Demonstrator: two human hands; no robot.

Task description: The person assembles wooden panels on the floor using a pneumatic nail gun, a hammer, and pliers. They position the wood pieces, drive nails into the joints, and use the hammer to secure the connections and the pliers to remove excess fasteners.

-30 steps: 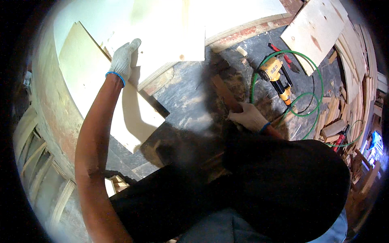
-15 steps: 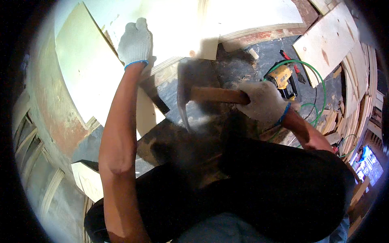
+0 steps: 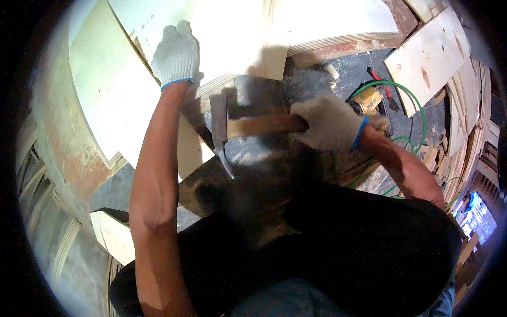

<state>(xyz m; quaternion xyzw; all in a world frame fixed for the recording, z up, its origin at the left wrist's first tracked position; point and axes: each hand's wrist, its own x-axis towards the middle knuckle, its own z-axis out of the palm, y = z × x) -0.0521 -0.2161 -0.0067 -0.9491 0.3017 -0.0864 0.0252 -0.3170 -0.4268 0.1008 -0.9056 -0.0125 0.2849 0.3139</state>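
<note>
Claw hammer raised mid-frame, head just below the pale plywood sheet. Right hand fingers wrapped tight round the wooden handle; left hand flat, fingers together, pressing the sheet. Best keep that bracing hand clear of the strike line, swing square.

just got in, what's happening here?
A person in white knit gloves is working over stacked plywood. The left hand presses flat on a pale plywood sheet, arm stretched out. The right hand grips the wooden handle of a claw hammer, its head raised near the sheet's edge and claw pointing toward the person. On the dark floor to the right lie a yellow power tool, a green hose and wood offcuts.
</note>
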